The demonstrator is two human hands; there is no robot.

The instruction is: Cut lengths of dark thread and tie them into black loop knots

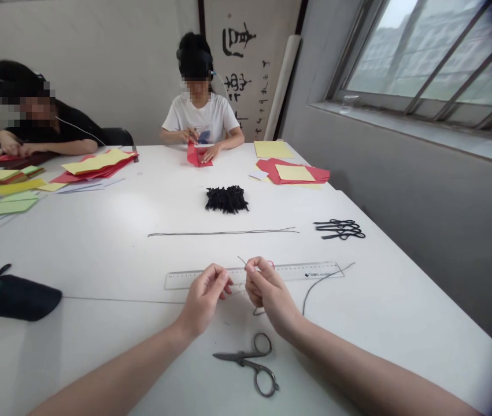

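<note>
My right hand (265, 283) pinches a thin dark cord (324, 279), whose short end sticks up above the fingers; the rest loops below the hand and out to the right. Close beside it on the left, my left hand (211, 289) has its fingers pressed together, and what they hold is too small to make out. Both hands are over a clear ruler (315, 270). Nearer to me lie metal scissors (246, 359) with their blades pointing left. Beyond the ruler, long thin cords (224, 233) lie straight across the white table (111, 352).
A black bundle of cords (227, 199) and looped black cords (340, 229) lie farther back. At the left is a dark pouch (15, 297). Red and yellow papers (293, 172) are at the back right. Two people sit across the table, one handling red paper (198, 155).
</note>
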